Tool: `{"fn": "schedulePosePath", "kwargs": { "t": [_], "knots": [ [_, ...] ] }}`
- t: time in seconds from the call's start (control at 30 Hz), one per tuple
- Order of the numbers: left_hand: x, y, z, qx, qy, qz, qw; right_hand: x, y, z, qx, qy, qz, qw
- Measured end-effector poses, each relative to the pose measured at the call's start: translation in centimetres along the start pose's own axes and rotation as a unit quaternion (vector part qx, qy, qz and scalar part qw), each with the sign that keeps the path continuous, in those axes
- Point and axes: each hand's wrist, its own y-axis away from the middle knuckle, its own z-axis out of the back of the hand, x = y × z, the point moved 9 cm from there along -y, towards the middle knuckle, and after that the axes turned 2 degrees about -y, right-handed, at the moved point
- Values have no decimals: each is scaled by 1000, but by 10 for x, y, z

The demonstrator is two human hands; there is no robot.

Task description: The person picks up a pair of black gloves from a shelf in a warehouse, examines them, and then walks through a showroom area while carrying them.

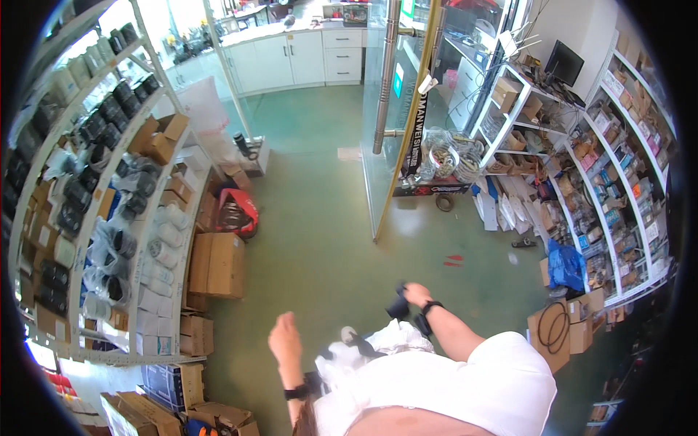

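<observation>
My right hand (pixel 416 294) is out in front of my body, its fingers closed round a black object (pixel 398 306). This object looks short and roughly cylindrical, but blur hides its exact kind. A black band circles my right wrist. To the left, my left hand (pixel 284 340) hangs over the green floor (pixel 305 218), away from any shelf. Its fingers are blurred and partly turned away, and nothing shows in them. Between my arms, white cloth (pixel 396 336) and dark grey pieces lie against my front.
A tall rack (pixel 138 291) of boxes and black parts lines the left, with cartons (pixel 217 264) and a red-black item (pixel 237 212) beside it. Ahead stands an opened glass door (pixel 376 196). Shelves (pixel 609 240), a blue bag (pixel 566 264) and cartons (pixel 551 338) are at the right.
</observation>
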Motion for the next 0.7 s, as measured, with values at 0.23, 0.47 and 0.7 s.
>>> {"fn": "schedulePosePath", "kwargs": {
  "t": [0.23, 0.47, 0.7],
  "knots": [
    [72, -58, -11, 108, -115, 36, 987, 112, -80, 114, -145, -127, 113, 975],
    [129, -148, -44, 258, -210, 168, 928, 28, -135, 134, -58, -184, 5, 981],
    [-118, -384, 77, -60, 135, -254, 956, -1, -114, 61, 162, -15, -234, 959]
  ]
}}
